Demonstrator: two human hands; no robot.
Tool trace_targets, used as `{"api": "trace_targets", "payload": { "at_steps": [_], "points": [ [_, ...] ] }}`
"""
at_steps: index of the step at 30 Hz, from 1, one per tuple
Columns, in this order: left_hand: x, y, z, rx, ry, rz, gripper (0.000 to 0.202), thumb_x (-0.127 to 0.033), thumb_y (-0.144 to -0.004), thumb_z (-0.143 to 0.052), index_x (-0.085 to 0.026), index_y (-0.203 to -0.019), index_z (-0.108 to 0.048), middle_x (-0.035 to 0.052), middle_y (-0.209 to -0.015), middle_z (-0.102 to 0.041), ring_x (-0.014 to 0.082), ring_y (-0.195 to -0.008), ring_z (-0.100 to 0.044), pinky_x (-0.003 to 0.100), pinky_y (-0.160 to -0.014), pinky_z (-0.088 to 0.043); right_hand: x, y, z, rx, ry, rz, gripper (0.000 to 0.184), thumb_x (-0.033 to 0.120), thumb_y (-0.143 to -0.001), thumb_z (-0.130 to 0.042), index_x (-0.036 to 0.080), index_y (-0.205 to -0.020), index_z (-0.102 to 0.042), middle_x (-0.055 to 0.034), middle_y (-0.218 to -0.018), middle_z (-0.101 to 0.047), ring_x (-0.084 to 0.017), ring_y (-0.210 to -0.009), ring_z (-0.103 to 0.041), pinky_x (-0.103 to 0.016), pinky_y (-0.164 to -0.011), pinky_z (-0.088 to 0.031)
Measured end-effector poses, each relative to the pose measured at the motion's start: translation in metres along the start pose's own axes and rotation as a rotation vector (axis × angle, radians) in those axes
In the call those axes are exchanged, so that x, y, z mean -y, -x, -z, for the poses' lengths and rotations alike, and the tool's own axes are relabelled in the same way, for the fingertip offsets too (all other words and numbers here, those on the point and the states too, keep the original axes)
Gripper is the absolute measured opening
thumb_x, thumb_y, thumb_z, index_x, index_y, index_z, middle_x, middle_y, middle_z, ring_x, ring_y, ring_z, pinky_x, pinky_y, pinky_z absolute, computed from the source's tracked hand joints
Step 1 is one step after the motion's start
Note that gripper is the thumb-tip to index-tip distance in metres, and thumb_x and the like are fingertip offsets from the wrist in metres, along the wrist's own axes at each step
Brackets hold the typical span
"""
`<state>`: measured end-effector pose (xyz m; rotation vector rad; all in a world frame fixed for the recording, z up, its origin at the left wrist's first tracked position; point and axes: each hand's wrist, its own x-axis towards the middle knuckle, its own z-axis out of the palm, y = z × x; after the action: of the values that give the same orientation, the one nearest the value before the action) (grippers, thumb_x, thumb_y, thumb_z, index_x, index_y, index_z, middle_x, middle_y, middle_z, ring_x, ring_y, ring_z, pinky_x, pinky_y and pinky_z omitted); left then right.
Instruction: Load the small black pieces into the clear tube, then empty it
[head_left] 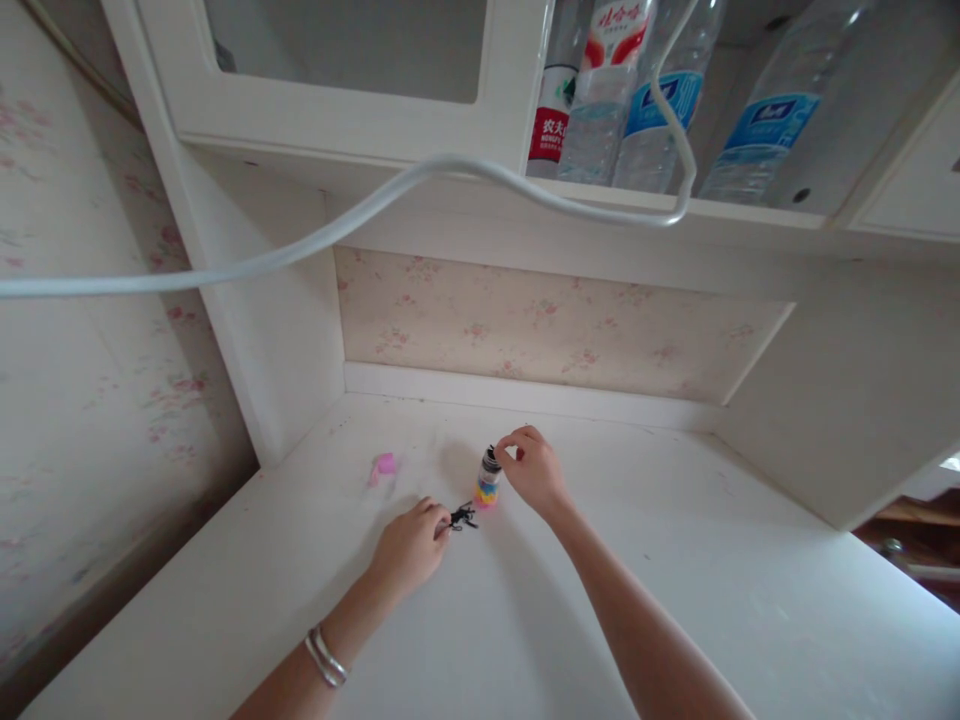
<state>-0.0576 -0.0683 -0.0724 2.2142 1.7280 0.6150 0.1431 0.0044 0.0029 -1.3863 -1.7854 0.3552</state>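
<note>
Left hand [411,545] fingers pinch black bands [463,517] on the counter [675,560]. Just right, right hand [531,468] fingers grip the small jar [488,482] top.

White desk [675,560]; small jar [488,479] banded blue, yellow, pink; black bands [463,517]; pink lid [384,465]; floral wallpaper [540,325]; silver bracelet [327,657].

Soft, even daylight fills the view, brightest at the right edge. The white counter [675,560] looks faintly washed out, with only weak shadows. Wide-angle distortion bends the cupboard edges; the white cable [225,265] is blurred.
</note>
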Motion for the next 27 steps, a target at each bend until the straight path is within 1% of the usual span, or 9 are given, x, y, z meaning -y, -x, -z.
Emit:
{"api": "trace_targets", "payload": {
  "at_steps": [2, 5, 9, 12, 18, 22, 27],
  "points": [
    [0.001, -0.001, -0.002, -0.017, 0.003, -0.002, 0.014, -0.024, -0.084, -0.052, -0.024, -0.094, -0.062, 0.001, -0.099, -0.064, 0.0141, -0.085, -0.062, 0.023, -0.073, -0.041, 0.0, -0.006, -0.001, 0.033, -0.076, -0.097, 0.013, 0.024, -0.068, -0.06, 0.022, -0.077, -0.069, -0.0012, -0.094, -0.058, -0.012, -0.07, -0.05, -0.027, -0.074, -0.04],
    [0.001, -0.001, -0.003, -0.033, -0.011, 0.003, 0.014, -0.024, -0.084, -0.051, -0.024, -0.094, -0.061, 0.0015, -0.099, -0.064, 0.0144, -0.084, -0.062, 0.023, -0.072, -0.041, 0.0, -0.014, -0.002, 0.087, -0.143, -0.22, 0.025, 0.024, -0.062, -0.063, 0.022, -0.086, -0.07, -0.0025, -0.099, -0.057, -0.015, -0.079, -0.052, -0.027, -0.076, -0.041],
    [0.0, -0.002, -0.002, -0.023, -0.042, 0.006, 0.013, -0.024, -0.085, -0.049, -0.024, -0.087, -0.062, 0.0012, -0.095, -0.064, 0.0141, -0.08, -0.062, 0.024, -0.068, -0.04, 0.002, -0.02, -0.005, 0.172, -0.227, -0.378, 0.041, 0.025, -0.06, -0.061, 0.02, -0.1, -0.067, -0.0046, -0.098, -0.059, -0.015, -0.078, -0.054, -0.025, -0.065, -0.041],
    [0.0, -0.003, -0.002, -0.027, -0.053, -0.001, 0.016, -0.023, -0.087, -0.046, -0.024, -0.085, -0.062, 0.0013, -0.093, -0.063, 0.0136, -0.078, -0.062, 0.023, -0.067, -0.04, 0.004, -0.022, -0.01, 0.217, -0.282, -0.461, 0.045, 0.025, -0.059, -0.06, 0.019, -0.103, -0.064, -0.0055, -0.098, -0.06, -0.015, -0.077, -0.054, -0.024, -0.061, -0.039],
    [0.0, -0.003, -0.002, -0.039, -0.064, 0.007, 0.017, -0.025, -0.089, -0.045, -0.023, -0.086, -0.062, 0.0016, -0.094, -0.064, 0.0147, -0.079, -0.062, 0.024, -0.067, -0.039, 0.002, -0.023, -0.018, 0.252, -0.346, -0.57, 0.046, 0.026, -0.059, -0.056, 0.02, -0.104, -0.061, -0.0042, -0.086, -0.063, -0.018, -0.079, -0.054, -0.026, -0.059, -0.037],
    [0.001, -0.003, -0.002, -0.063, -0.043, 0.012, 0.019, -0.026, -0.092, -0.041, -0.022, -0.088, -0.06, 0.002, -0.094, -0.064, 0.0154, -0.082, -0.062, 0.025, -0.069, -0.04, 0.003, -0.021, -0.018, 0.252, -0.381, -0.611, 0.043, 0.027, -0.058, -0.055, 0.023, -0.099, -0.062, -0.0038, -0.09, -0.063, -0.019, -0.083, -0.053, -0.028, -0.062, -0.038],
    [0.001, -0.004, -0.001, -0.073, 0.007, 0.02, 0.02, -0.025, -0.093, -0.039, -0.022, -0.088, -0.058, 0.0026, -0.093, -0.064, 0.0151, -0.083, -0.062, 0.024, -0.072, -0.04, 0.006, -0.019, -0.013, 0.257, -0.447, -0.611, 0.043, 0.029, -0.057, -0.058, 0.024, -0.099, -0.062, -0.0029, -0.093, -0.063, -0.018, -0.084, -0.053, -0.028, -0.065, -0.04]
  ]
}}
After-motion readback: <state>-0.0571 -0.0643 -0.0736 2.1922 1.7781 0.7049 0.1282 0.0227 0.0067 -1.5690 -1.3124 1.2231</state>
